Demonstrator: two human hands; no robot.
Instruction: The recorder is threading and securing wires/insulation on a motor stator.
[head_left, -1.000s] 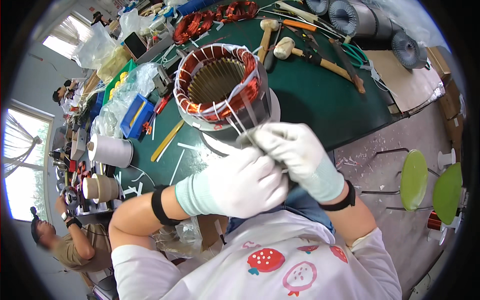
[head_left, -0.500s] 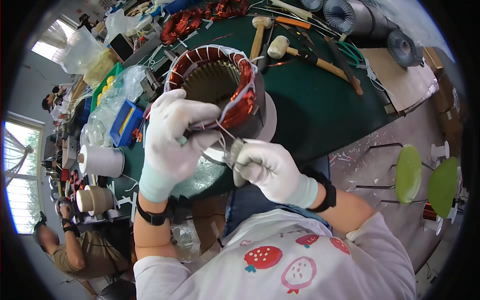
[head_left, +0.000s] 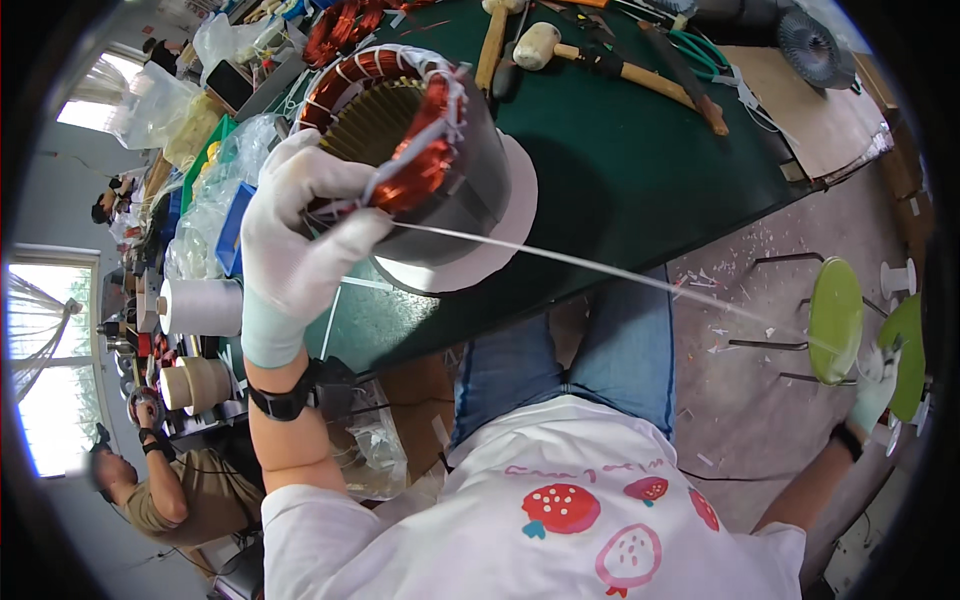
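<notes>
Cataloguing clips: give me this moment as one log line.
left hand: gripping copper coil's near edge | right hand: blurred, in front of green stools | white cord: straight from coil toward right hand
</notes>
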